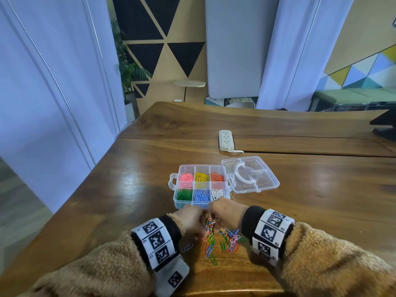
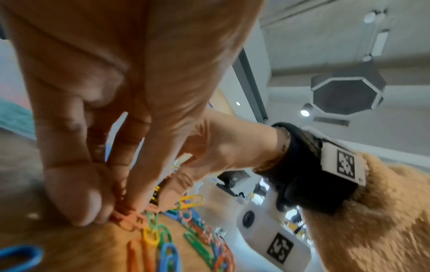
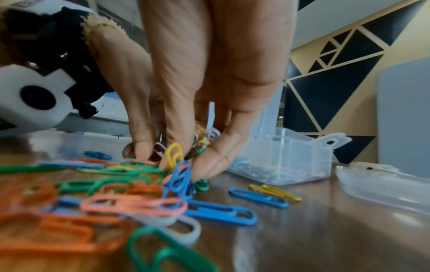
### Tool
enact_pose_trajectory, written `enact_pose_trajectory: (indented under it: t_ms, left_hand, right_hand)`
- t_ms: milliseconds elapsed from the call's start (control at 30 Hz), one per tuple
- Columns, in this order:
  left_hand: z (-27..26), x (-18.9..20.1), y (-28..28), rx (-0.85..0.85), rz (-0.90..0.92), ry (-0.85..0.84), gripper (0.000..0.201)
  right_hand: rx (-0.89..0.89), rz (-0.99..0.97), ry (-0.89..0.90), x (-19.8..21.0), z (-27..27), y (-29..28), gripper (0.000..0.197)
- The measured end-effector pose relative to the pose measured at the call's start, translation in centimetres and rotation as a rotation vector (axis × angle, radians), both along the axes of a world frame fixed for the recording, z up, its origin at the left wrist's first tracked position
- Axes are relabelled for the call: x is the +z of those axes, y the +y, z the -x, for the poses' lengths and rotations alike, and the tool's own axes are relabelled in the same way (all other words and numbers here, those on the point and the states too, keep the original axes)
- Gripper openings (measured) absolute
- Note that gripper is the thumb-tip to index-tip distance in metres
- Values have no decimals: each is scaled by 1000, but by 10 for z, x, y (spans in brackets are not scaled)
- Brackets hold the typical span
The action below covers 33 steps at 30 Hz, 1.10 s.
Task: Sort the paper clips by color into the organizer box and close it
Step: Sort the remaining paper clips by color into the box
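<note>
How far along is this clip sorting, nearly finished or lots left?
Well along, not finished. The organizer box already holds pink, yellow, orange, green, blue and white clips in separate compartments. Both hands work the mixed pile: the left hand pinches orange clips, the right hand grips a mixed bunch. The rest needs sorting, and the lid lies open.

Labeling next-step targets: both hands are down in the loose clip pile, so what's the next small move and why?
Probably lift the left hand with the pink clips it pinches and carry them to the pink compartment of the organizer box. That box is open with its lid set aside, colors already separated, while the right hand grips a mixed bunch that needs more picking apart.
</note>
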<state>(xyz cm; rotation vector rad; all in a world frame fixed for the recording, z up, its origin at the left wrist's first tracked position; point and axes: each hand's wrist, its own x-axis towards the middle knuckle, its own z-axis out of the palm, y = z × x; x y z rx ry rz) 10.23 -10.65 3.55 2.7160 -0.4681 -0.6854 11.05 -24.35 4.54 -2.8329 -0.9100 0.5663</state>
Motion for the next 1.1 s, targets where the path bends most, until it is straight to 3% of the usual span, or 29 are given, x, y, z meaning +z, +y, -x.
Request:
enact_pose_trajectory:
  t_ms: [167, 300, 367, 467, 700, 800, 900, 1000, 1100]
  left_hand:
    - [-1, 6, 6, 37, 228, 62, 30]
    - [-10, 22, 26, 144, 373, -18, 43]
    - [-14, 26, 33, 240, 558, -28, 37]
    - [-13, 27, 32, 451, 948, 109, 20]
    - [-10, 21, 13, 797, 1446, 509, 42]
    - [-5, 22, -5, 883, 1645, 750, 40]
    - [-10, 24, -13, 944, 1812, 775, 43]
    - [-13, 29, -12, 867, 1998, 770, 58]
    - [-14, 29, -7, 810, 1986, 798, 55]
  right_hand:
    - [-145, -232, 30, 11, -9, -15, 16]
    - [-350, -488, 190, 15, -13, -25, 23]
    - [-378, -576, 257, 19, -14, -28, 16]
    - [-427, -668, 280, 25, -16, -26, 20]
    - [-305, -685, 143, 46, -16, -14, 10]
    - [-209, -543, -28, 51, -16, -2, 14]
    - [-114, -401, -147, 57, -16, 4, 23]
    - [-148, -540, -122, 58, -19, -3, 26]
    - [-214, -718, -86, 56, -17, -11, 29]
